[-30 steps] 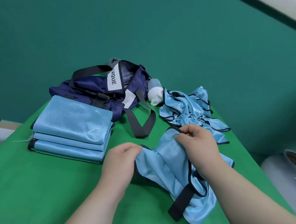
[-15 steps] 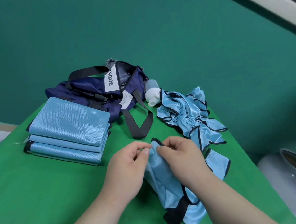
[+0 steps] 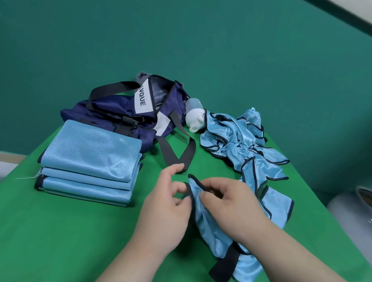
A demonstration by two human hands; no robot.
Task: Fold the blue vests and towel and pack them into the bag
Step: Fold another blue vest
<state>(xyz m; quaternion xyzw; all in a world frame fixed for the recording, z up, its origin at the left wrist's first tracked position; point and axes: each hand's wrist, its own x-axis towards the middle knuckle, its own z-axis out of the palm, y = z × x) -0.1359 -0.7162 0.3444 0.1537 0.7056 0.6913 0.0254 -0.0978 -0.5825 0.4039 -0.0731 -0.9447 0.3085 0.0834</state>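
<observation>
While the bag (image 3: 123, 116) lies slumped at the far end of the desk (image 3: 35, 228), step: folding. Packing looks not yet begun.
vest: one loose vest (image 3: 208, 227) lies bunched on the desk at near right. Its black strap end points toward the viewer.
right hand: the right hand (image 3: 231, 204) has its grip clamped on the vest's black-trimmed top edge, thumb against fingers.
left hand: the left hand (image 3: 165, 207) has its grip apart, fingers loose and spread. The tips sit just beside the same trim; cannot tell if they touch it.
folded stack: the folded stack (image 3: 90, 156) is several blue layers, squared up on the left, just in front of the bag. Cannot tell which layer is the towel.
pile: a pile (image 3: 237, 141) of unfolded vests is heaped at far right. Its tail runs down to the vest in hand.
white bottle: the white bottle (image 3: 194, 116) lies between the bag and the pile.
progress: my read is roughly midway through folding, some pieces done and several left.
next move: likely the left hand takes the trim a little way from the right, then both draw the top edge apart to spread the vest flat before the first fold.
needs: the cloth looks slick, so I expect it wants tension while spreading and a palm press on each crease.
risk: the pile's tail may drag along, and the strap end may catch under the fold.
</observation>
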